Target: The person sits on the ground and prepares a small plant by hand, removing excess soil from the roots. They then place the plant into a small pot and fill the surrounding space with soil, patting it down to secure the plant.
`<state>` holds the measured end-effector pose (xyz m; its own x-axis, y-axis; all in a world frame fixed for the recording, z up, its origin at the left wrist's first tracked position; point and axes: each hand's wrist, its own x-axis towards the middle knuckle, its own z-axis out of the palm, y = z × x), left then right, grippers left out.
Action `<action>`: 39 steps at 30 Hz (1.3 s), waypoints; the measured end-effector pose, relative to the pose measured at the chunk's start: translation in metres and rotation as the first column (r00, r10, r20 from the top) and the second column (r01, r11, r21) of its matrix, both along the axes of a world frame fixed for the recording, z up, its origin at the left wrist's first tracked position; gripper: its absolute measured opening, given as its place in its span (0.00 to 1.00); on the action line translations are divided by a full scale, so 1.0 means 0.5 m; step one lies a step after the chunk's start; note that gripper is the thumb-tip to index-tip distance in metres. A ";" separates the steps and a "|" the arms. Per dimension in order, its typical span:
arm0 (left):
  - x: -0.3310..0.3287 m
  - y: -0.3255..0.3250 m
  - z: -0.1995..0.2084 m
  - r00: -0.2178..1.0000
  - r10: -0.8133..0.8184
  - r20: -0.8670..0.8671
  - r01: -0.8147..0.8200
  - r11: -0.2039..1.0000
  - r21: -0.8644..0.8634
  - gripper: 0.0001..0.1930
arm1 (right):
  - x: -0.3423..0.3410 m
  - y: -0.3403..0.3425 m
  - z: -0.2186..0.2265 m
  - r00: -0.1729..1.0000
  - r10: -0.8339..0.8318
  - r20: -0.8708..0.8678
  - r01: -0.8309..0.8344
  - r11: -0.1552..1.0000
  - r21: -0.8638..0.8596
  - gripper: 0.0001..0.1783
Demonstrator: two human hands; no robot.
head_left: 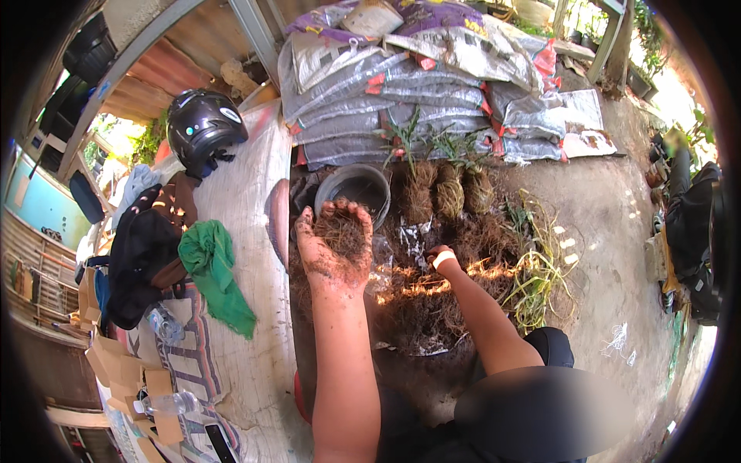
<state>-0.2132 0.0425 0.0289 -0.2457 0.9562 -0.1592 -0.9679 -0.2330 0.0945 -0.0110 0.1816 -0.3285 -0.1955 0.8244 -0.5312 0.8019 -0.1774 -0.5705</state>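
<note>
My left hand [336, 258] is palm up and cupped round a clump of brown plant fibre [340, 234], with dirt on its fingers and wrist. It is just in front of a grey bucket [324, 187] with dark contents. My right hand [441, 258] is low over a heap of loose brown fibre [421, 305] on the ground; its fingers are bent downward and too small and dark to read. A pale patch shows near its wrist. Beyond it stand fibre-wrapped plant bundles [449, 193], with green leaves at the top.
Stacked grey sacks [432, 100] line the back. Long yellow-green stems [540, 278] lie right of the heap. On a sack-covered surface [251, 231] at left are a black helmet [202, 127], a green cloth [214, 266], plastic bottles [170, 403], cardboard boxes [116, 363] and a phone [221, 443].
</note>
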 end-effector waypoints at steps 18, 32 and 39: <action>0.126 -0.007 -0.034 0.976 -0.160 -0.150 0.114 0.954 -0.278 0.30 | 0.066 -0.166 0.790 0.768 0.293 -0.569 0.056 0.855 0.516 0.19; 0.152 -0.034 -0.038 0.939 -0.344 -0.028 0.337 0.930 -0.148 0.21 | 0.090 -0.316 0.799 0.851 0.447 -0.275 0.087 0.396 0.914 0.17; 0.176 -0.007 -0.054 0.912 -0.362 -0.193 0.338 0.930 -0.147 0.17 | 0.105 -0.294 0.758 0.808 0.561 -0.183 -0.040 0.362 0.931 0.17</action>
<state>-0.1253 0.0389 0.0019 0.0623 0.9668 -0.2479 -0.9395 0.1406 0.3124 0.0415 0.0348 0.0506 -0.5038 0.5845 0.6361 0.3192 0.8102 -0.4917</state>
